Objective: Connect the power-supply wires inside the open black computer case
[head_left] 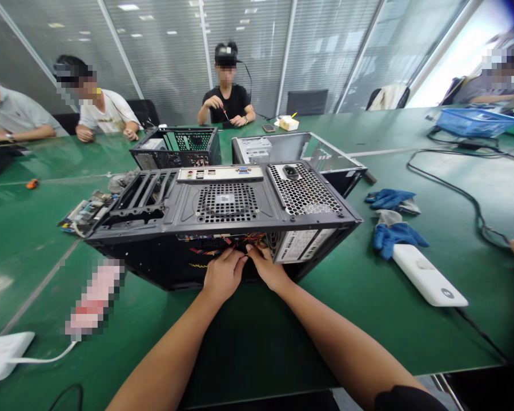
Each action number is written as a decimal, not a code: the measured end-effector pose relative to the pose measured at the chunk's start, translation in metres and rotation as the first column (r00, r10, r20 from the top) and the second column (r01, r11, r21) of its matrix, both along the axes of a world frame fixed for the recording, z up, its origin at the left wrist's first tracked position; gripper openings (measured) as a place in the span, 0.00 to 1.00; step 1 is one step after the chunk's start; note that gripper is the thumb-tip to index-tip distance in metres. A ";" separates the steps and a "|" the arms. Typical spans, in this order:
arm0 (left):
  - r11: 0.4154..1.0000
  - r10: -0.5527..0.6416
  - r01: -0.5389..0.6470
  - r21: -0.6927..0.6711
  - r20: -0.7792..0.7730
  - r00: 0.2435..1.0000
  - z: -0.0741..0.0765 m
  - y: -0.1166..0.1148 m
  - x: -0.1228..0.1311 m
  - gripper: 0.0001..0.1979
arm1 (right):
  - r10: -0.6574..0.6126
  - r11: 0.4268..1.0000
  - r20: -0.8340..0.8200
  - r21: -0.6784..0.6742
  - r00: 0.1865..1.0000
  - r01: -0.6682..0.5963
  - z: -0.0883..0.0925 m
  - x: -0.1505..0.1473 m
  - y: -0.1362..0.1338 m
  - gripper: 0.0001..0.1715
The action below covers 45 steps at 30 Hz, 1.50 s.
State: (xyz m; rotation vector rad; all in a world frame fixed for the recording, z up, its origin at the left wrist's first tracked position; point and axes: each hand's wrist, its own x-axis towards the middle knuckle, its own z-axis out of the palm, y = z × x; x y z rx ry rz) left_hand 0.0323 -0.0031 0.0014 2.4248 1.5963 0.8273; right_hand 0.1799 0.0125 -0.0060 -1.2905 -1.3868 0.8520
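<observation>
A black computer case [223, 205] lies on its side on the green table [257, 337], its open side facing me. Both my hands reach into that opening. My left hand [223, 277] has its fingers curled among the coloured wires [235, 242] inside. My right hand [268, 265] is beside it, fingers bent and pushed into the same bundle next to the power supply [297, 242]. The fingertips of both hands are partly hidden in the case, so what they grip is unclear.
Two more open cases [177, 145] [300, 151] stand behind. A circuit board [83, 211] lies at the left. Blue gloves [392, 220] and a white power strip [428, 277] lie at the right, with black cables [466, 194] and a blue basket [475, 121]. Several people sit around the table.
</observation>
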 end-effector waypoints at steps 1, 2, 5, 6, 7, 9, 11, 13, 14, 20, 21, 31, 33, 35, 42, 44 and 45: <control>1.000 -0.002 0.002 -0.006 -0.003 1.000 0.000 0.000 0.000 0.09 | -0.001 1.000 -0.001 -0.002 1.000 0.001 0.000 0.000 0.000 0.20; 1.000 -0.006 0.006 -0.012 -0.005 1.000 0.001 0.000 0.000 0.09 | 0.001 1.000 -0.001 -0.003 1.000 -0.001 0.000 0.000 0.000 0.20; 1.000 -0.008 0.008 -0.019 -0.010 1.000 0.000 0.000 -0.001 0.10 | 0.009 1.000 0.000 0.001 1.000 -0.009 -0.001 0.000 0.000 0.20; 1.000 -0.004 0.003 -0.016 -0.010 1.000 0.000 0.000 -0.001 0.10 | 0.008 1.000 0.002 0.001 1.000 -0.008 -0.001 0.000 0.000 0.20; 1.000 0.002 -0.002 -0.012 -0.009 1.000 -0.001 0.000 -0.001 0.10 | 0.004 1.000 0.004 -0.002 1.000 -0.004 -0.002 0.000 0.001 0.20; 1.000 0.010 -0.010 -0.002 -0.004 1.000 -0.001 0.000 -0.001 0.10 | -0.009 1.000 0.003 -0.010 1.000 0.009 -0.003 0.000 0.001 0.20; 1.000 0.006 -0.007 0.010 0.004 1.000 -0.001 -0.001 -0.001 0.09 | -0.019 1.000 -0.001 -0.008 1.000 0.019 -0.004 0.000 0.001 0.20; 1.000 0.001 -0.001 0.019 0.011 1.000 -0.001 -0.001 0.000 0.09 | -0.022 1.000 0.005 0.003 1.000 0.022 -0.005 0.000 0.001 0.21; 1.000 0.000 0.000 0.021 0.012 1.000 -0.001 -0.001 0.000 0.09 | -0.023 1.000 0.011 0.009 1.000 0.023 -0.005 0.000 0.001 0.21; 1.000 0.006 -0.006 -0.008 -0.012 1.000 0.001 -0.001 0.000 0.10 | -0.001 1.000 0.021 -0.003 1.000 0.001 -0.002 0.000 0.000 0.21; 1.000 0.008 -0.009 -0.014 -0.022 1.000 0.001 -0.001 0.001 0.10 | -0.002 1.000 0.019 -0.012 1.000 0.002 -0.002 0.000 0.000 0.22; 1.000 0.000 0.000 -0.013 -0.020 1.000 0.002 0.000 0.000 0.11 | -0.004 0.998 -0.001 -0.056 1.000 0.004 -0.001 0.000 -0.001 0.21; 1.000 0.000 0.000 -0.005 -0.010 1.000 0.001 0.000 -0.001 0.11 | -0.009 0.997 -0.012 -0.071 1.000 0.008 0.000 0.000 -0.001 0.21; 1.000 0.004 -0.004 0.003 -0.005 1.000 0.000 0.000 -0.001 0.11 | -0.017 0.998 -0.012 -0.066 1.000 0.016 0.001 0.000 -0.002 0.20; 1.000 0.019 -0.019 0.012 -0.011 1.000 0.000 0.000 -0.001 0.12 | -0.005 0.999 -0.007 -0.038 1.000 0.005 0.001 0.000 -0.001 0.20; 1.000 0.023 -0.022 0.009 -0.014 1.000 0.000 0.000 0.000 0.12 | 0.002 0.999 -0.011 -0.033 1.000 -0.003 0.000 0.000 -0.001 0.20; 1.000 0.021 -0.021 0.006 -0.013 1.000 0.000 0.000 0.000 0.11 | 0.003 0.999 -0.009 -0.033 1.000 -0.003 0.000 0.000 -0.001 0.21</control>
